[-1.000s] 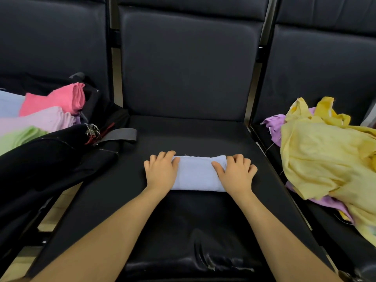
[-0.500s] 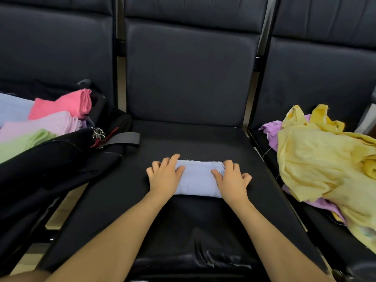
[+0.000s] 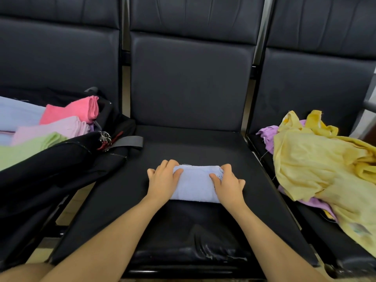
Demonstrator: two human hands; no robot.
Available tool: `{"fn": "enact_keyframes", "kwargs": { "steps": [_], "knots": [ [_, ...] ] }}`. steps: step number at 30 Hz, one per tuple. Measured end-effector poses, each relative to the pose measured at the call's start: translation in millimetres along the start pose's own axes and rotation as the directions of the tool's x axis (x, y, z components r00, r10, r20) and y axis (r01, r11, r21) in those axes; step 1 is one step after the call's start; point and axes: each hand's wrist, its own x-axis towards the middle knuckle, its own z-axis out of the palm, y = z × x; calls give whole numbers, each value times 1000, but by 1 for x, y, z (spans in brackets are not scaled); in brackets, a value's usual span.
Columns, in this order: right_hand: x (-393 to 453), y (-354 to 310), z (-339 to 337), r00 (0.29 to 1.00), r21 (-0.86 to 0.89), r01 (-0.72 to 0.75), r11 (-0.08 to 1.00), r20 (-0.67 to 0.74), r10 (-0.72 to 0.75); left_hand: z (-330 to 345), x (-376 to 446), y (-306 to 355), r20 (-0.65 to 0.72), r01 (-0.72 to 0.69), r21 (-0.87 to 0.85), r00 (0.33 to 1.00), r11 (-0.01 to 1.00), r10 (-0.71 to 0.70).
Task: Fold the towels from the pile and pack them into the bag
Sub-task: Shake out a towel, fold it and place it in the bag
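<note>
Folded light-blue towel [image 3: 194,184] lies flat on the middle seat [image 3: 189,147], long axis left-right. Left hand [image 3: 162,181] grips its left end, right hand [image 3: 228,187] its right end, fingers curled over the edges. Open black bag [image 3: 67,157] sits left, nearer the left hand, holding pink, lilac and green folded towels. Cloth is soft, thin terry; seat is smooth leatherette. Loose yellow pile [image 3: 323,161] lies right.

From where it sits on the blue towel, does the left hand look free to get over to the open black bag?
Probably yes. The left hand grips the left end of the folded blue towel, and the black bag lies open on the next seat on that same side. Only bare seat cushion shows between them.
</note>
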Motion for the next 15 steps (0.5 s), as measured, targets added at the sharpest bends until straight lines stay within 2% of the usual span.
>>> {"fn": "enact_keyframes", "kwargs": {
  "steps": [4, 7, 11, 15],
  "knots": [
    [-13, -17, -8, 1000, 179, 8, 984, -2, -8, -20, -7, -1, -53, -5, 9, 999, 1000, 6],
    [-23, -39, -16, 999, 283, 39, 958, -14, -36, -44, -8, -2, -146, -23, 22, 989, 999, 26],
    [-31, -75, -33, 994, 353, 107, 929, -38, -100, -80, -8, -3, -250, -65, 80, 965, 995, 84],
    [-39, -121, -45, 986, 444, 169, 880, -67, -155, -124, -5, -10, -324, -37, 127, 943, 991, 76]
  ]
}}
